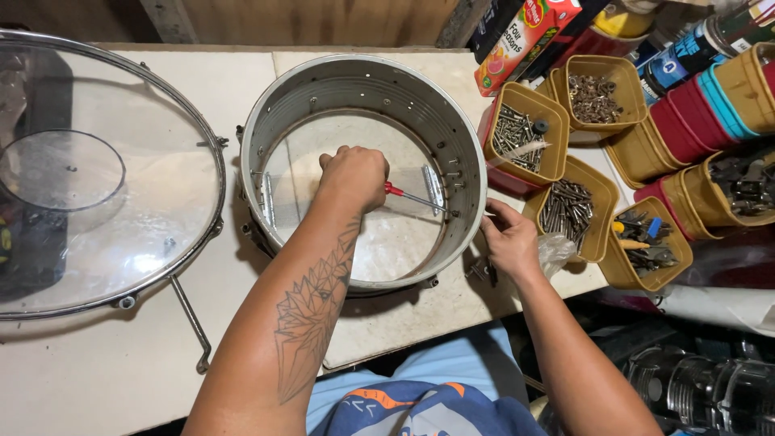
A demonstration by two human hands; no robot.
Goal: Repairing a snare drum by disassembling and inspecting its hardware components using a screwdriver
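While your tattooed left forearm stretches up from the bottom edge, your left hand (pixel 355 176) sits inside the metal drum shell (pixel 363 89), fist closed tight around the red handle of a screwdriver (pixel 413 197). And there's the shaft, running rightward across the open middle of the shell, its tip up against the inner wall on the right side, close to a small metal plate (pixel 433 187) fixed there. Over on the outside of that same wall, your right hand (pixel 508 242) is pressed to the rim, fingers pinched narrow on something small; what it is, you can't tell from here. Just beside that hand, a bit of clear plastic bag (pixel 557 250) lies on the pale tabletop (pixel 105 355), and some small dark hardware rests by the shell's lower edge.

Moving out now: left of the shell lies a clear drumhead in its metal hoop (pixel 97 169), flat on the table, with a long tension rod (pixel 192 319) sticking out towards you. To the right, a cluster of mustard-yellow tubs (pixel 565 211) holds screws and metal fittings, one of them carrying tools with coloured handles. Furthest back, a red juice carton (pixel 525 40) leans against the wall beside spray cans (pixel 694 48) and stacked red and teal containers.
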